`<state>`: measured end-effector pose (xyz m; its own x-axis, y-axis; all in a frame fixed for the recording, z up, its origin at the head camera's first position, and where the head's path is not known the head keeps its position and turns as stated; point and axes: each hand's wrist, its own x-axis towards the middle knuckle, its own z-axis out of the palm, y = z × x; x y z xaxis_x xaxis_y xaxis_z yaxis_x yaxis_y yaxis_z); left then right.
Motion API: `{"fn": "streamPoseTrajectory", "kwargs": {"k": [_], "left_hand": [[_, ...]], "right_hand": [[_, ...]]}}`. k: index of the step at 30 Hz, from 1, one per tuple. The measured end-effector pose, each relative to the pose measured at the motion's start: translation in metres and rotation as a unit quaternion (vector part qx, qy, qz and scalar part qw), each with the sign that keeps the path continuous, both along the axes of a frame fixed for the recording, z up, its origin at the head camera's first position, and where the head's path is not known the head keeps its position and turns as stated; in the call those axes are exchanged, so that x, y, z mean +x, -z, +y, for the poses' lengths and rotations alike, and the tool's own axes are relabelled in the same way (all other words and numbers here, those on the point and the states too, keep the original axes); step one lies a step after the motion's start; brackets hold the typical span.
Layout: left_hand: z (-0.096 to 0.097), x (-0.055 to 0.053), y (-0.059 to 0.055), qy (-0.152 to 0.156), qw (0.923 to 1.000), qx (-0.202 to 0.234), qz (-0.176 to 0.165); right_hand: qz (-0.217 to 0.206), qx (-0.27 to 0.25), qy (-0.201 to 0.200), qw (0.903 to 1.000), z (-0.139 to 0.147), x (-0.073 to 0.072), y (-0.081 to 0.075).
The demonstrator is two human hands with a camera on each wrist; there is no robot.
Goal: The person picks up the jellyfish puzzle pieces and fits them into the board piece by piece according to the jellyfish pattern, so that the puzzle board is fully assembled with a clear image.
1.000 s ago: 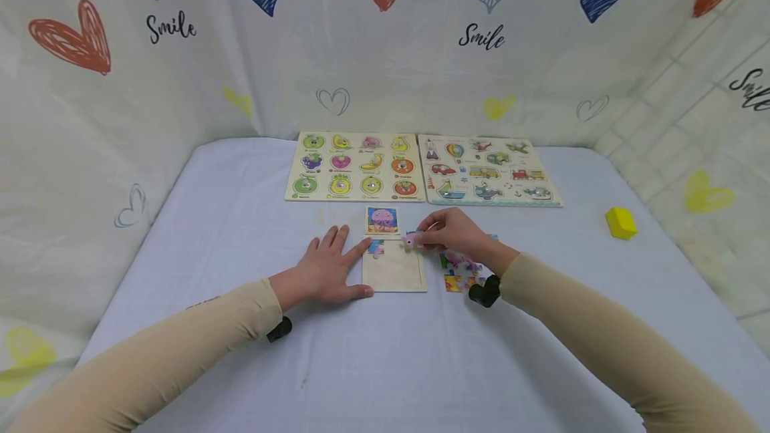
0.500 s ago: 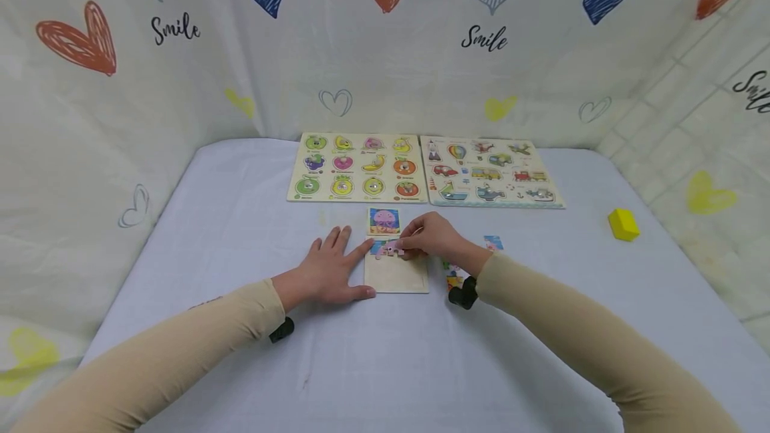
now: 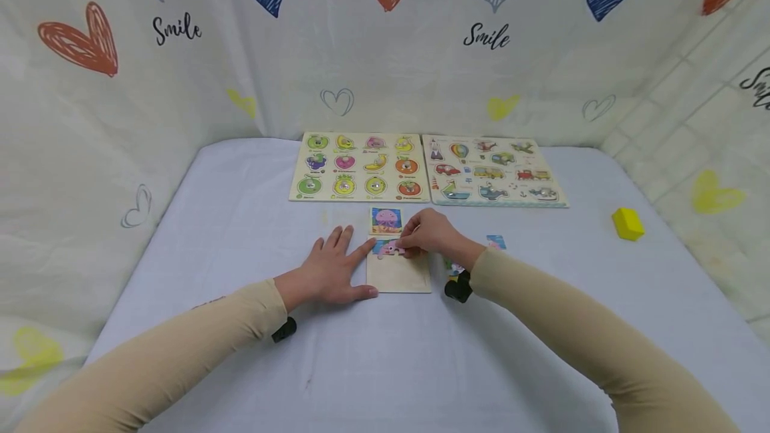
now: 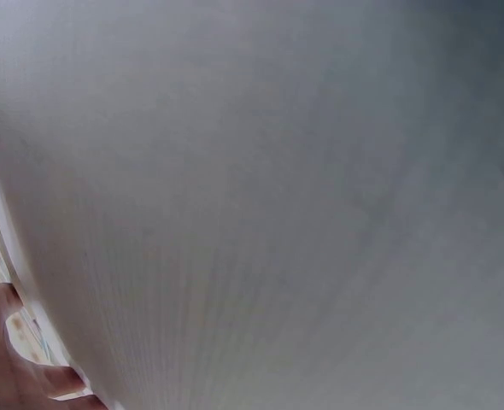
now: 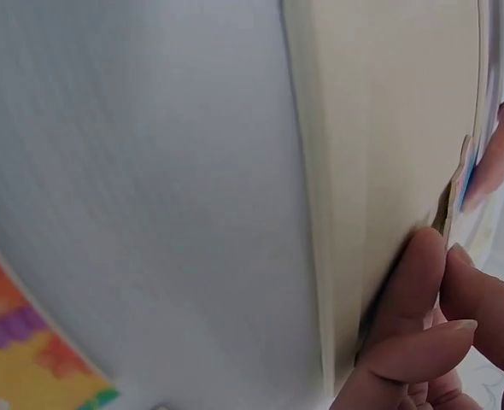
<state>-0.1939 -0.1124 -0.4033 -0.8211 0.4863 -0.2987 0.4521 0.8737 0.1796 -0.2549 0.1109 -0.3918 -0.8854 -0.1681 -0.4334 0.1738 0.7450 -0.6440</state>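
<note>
My left hand (image 3: 331,269) lies with fingers spread at the left side of a pale wooden puzzle tray (image 3: 398,279), its index fingertip and thumb at the tray's edge. The right hand (image 3: 434,231) pinches a pink jigsaw piece (image 3: 394,246) at the tray's upper part, beside a blue-and-pink piece (image 3: 379,244). In the right wrist view, thumb and fingers of the right hand (image 5: 414,342) meet at the piece, low over the bare tray (image 5: 397,111). How fully the piece is seated cannot be told. A jellyfish picture (image 3: 386,220) sits just beyond the tray.
Loose jigsaw pieces (image 3: 452,268) lie right of the tray, partly hidden by the right wrist and its black camera (image 3: 458,287). Another piece (image 3: 496,241) lies farther right. A fruit board (image 3: 361,166) and a vehicle board (image 3: 494,171) stand behind. A yellow block (image 3: 628,224) is far right.
The right hand has carried the pink piece leftward from the tray's right edge to beside the first piece. Over the last half second it has barely moved. The left hand stays in place.
</note>
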Motion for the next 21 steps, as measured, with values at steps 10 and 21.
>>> {"fn": "streamPoseTrajectory", "kwargs": {"k": [10, 21], "left_hand": [[0.0004, -0.0010, 0.0027, -0.001, 1.0000, -0.004, 0.004], [0.0006, -0.0008, 0.0032, 0.000, 0.9999, -0.008, 0.008]], "right_hand": [[0.030, 0.051, -0.024, 0.9980, -0.0058, -0.0009, -0.0042], [0.052, 0.056, -0.029, 0.9967, -0.0073, 0.0036, -0.0038]]}}
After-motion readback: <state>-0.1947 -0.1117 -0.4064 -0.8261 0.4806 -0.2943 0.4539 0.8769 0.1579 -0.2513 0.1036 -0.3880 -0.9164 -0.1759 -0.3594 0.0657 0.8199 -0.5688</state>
